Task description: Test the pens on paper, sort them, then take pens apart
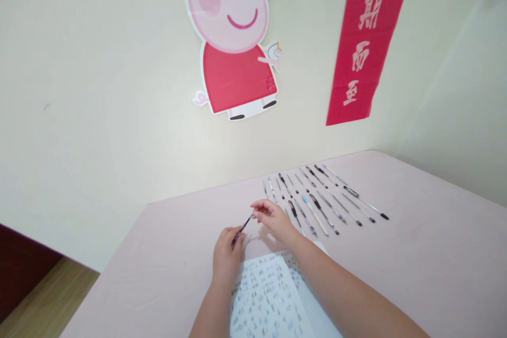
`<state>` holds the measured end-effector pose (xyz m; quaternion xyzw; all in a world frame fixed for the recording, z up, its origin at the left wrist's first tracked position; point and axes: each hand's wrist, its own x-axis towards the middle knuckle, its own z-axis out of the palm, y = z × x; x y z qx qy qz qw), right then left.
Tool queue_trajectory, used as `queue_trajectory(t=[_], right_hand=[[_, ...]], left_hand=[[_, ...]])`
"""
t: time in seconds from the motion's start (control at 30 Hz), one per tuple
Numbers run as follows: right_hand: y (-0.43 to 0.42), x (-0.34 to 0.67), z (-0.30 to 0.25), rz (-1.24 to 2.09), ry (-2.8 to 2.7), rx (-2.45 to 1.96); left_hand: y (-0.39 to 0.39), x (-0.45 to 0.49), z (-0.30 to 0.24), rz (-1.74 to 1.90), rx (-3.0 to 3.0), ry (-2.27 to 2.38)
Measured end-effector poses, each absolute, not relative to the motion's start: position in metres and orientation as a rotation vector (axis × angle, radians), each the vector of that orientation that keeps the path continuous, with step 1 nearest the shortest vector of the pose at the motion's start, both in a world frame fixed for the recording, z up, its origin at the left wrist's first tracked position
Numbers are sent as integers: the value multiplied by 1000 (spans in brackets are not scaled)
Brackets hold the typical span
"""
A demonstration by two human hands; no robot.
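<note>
Out at far left, a wood-grained floor (47,296) sits under a dark reddish-brown panel (19,259), and then the pink tabletop (158,253) begins, its back edge along the pale wall (99,90). Here's the left hand (227,247), and it has a firm hold: thumb and fingers closed around the lower part of a slim dark pen (244,226). That pen is up off the table, tilted, its upper end pointing right and away from the body.

On the wall above, a cartoon pig cutout (237,79) in a red dress. Down in front, sheets of paper (265,296) lie covered in dark and blue marks, too small to read, partly under the right forearm.

Now the right hand (273,217): fingers loosely bent, partly open, thumb and fingertips right at the pen's upper end. Pinching or merely touching? Can't tell from here.

Just beyond it, pens lie slanted in two rows, a back row (317,177) and a front row (324,215), a pale blue pen (315,215) among the nearer ones. A black-ended pen (366,202) closes the front row at right, and higher up hangs a red banner (366,42) with pale characters.
</note>
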<state>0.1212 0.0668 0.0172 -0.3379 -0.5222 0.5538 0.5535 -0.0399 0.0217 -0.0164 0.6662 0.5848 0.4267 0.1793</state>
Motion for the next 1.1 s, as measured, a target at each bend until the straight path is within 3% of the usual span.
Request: queue_trajectory(t=[0.37,0.53,0.8,1.1], right_hand=[[69,124,11,1255,-1273,-848],[63,120,-2,892,-1659,-1137],[46,113,0,441,-2354,-1029],[52,123,10,451,-2392,-1180]], left_hand=[[25,-42,-22,1281,1831,1665],[26,-44,-22,1333,1780,1670],[25,-44,-19,1405,1701,1636],[25,-42,-16,1405,1686,1644]])
